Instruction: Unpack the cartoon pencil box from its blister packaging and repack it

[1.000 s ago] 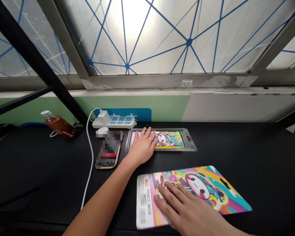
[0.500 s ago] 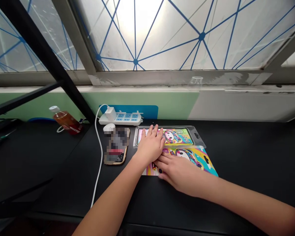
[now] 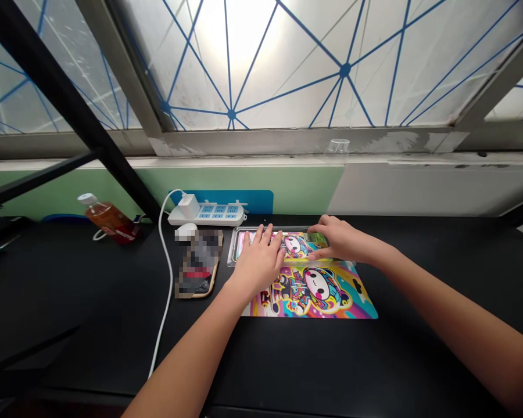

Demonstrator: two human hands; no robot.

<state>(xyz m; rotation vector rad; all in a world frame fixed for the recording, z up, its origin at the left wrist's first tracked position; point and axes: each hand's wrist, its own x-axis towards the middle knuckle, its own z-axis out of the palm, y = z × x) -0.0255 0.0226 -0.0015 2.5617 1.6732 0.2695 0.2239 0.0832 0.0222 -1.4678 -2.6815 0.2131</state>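
Observation:
A clear plastic blister tray (image 3: pixel 230 255) lies flat on the black table, with a colourful cartoon-printed pack (image 3: pixel 294 246) inside. My left hand (image 3: pixel 260 255) rests on the tray's left part, its fingers stretched out and spread over the pack. At the right end, my right hand (image 3: pixel 337 239) spans the tray's width, fingers at the far edge and thumb on the near side. It hides most of that end. Just below the tray lies a bright printed backing card (image 3: pixel 318 290) with a cartoon character and a dark hanger slot.
To the left lie a phone (image 3: pixel 200 264), partly blurred, and a white earbud-like case (image 3: pixel 185 231). A white power strip (image 3: pixel 222 216) with a plugged-in charger (image 3: pixel 189 205) sits behind, its cable (image 3: pixel 164 302) running forward. A drink bottle (image 3: pixel 113 222) leans farther left. One clear cup (image 3: pixel 339 146) stands on the sill.
My right hand has moved from the backing card up to the tray's right end, uncovering the card's print. My left hand stays on the tray. The view has shifted slightly.

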